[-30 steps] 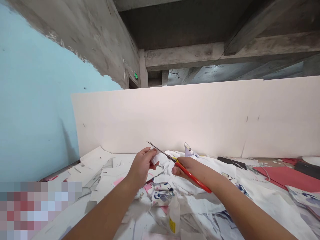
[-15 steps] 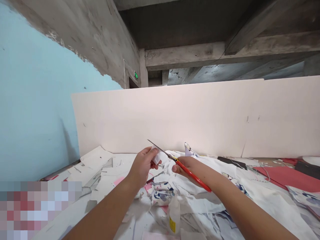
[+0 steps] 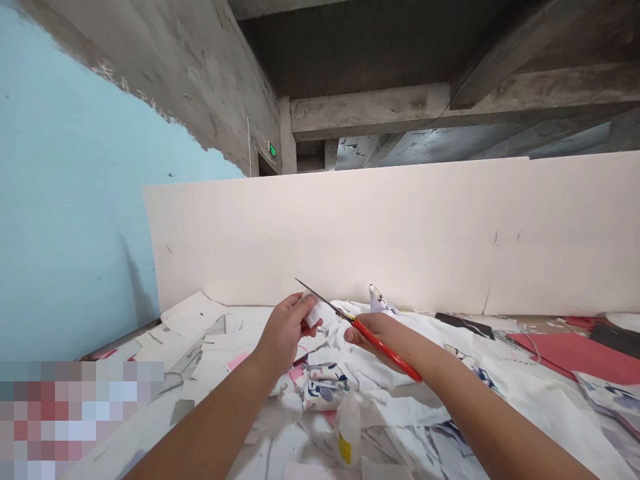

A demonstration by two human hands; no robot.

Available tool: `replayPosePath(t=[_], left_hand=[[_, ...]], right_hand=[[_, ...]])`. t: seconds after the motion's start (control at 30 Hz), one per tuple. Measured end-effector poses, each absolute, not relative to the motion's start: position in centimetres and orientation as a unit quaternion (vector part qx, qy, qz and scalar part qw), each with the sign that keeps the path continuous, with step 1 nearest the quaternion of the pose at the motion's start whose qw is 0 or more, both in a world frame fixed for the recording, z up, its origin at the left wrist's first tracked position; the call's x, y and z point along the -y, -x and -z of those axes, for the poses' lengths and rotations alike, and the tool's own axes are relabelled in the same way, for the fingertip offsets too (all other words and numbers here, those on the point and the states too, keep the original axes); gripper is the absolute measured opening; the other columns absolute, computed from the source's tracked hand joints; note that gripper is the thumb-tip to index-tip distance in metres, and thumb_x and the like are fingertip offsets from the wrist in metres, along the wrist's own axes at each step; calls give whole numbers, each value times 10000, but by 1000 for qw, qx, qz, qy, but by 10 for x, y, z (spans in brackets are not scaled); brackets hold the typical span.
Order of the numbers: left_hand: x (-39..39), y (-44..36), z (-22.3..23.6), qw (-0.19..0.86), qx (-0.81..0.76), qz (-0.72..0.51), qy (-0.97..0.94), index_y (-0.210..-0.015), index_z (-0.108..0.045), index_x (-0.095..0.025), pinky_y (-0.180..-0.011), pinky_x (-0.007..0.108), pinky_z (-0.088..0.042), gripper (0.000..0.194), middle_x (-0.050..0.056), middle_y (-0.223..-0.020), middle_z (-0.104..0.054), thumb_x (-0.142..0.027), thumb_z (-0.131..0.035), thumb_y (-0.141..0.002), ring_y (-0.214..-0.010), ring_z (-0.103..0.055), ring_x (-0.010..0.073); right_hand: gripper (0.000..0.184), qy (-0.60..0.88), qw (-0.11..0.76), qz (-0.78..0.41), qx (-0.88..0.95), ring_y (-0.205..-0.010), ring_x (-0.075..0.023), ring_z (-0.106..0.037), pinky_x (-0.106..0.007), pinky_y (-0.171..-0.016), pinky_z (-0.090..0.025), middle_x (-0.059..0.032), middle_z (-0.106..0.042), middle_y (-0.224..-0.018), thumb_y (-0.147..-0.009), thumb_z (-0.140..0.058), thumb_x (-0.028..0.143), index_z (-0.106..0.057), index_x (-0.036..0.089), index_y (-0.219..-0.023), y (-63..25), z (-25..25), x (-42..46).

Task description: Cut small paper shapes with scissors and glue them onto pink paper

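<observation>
My left hand (image 3: 290, 327) pinches a small white piece of paper or cloth (image 3: 313, 315) between thumb and fingers; which material it is I cannot tell. My right hand (image 3: 373, 333) is closed round red-handled scissors (image 3: 385, 350). Their dark blades point up and to the left and lie against the edge of the white piece. Whether the blades are fully closed is hard to make out. Below the hands stands a translucent glue bottle (image 3: 349, 430) with a yellow label. Beside it lies a bundle of blue-patterned white cloth (image 3: 325, 387).
White scraps (image 3: 193, 313) cover the left of the table. White fabric (image 3: 420, 347) spreads under and right of my right arm. Red sheets (image 3: 570, 350) lie at the far right. A pale upright board (image 3: 350, 233) rises behind the table, and a blue wall (image 3: 75, 200) stands at left.
Almost nothing differs. The scissor handles have risen very slightly, while both hands keep their places and their hold.
</observation>
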State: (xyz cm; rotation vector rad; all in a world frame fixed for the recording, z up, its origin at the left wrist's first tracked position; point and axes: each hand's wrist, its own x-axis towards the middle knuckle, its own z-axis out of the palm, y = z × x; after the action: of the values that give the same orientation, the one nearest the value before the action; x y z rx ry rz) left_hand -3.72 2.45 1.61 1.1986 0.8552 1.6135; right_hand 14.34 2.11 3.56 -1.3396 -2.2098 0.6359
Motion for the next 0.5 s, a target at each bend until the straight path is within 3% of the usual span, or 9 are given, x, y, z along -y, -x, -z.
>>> replayPosePath(t=[0.5], left_hand=[[-23,36,-18,481,-337,-661,-467,-640,-522,-158,-450,150,-397,231,-58,-561,-479,-329,-678,-635,-470,-479,45]], right_hand=[[428,479,224,-197,826,-448,-114,-328,-252,-445,-261,36,-366,-498,-732,-489,561,-382,205,-520,-147,-31,-26]])
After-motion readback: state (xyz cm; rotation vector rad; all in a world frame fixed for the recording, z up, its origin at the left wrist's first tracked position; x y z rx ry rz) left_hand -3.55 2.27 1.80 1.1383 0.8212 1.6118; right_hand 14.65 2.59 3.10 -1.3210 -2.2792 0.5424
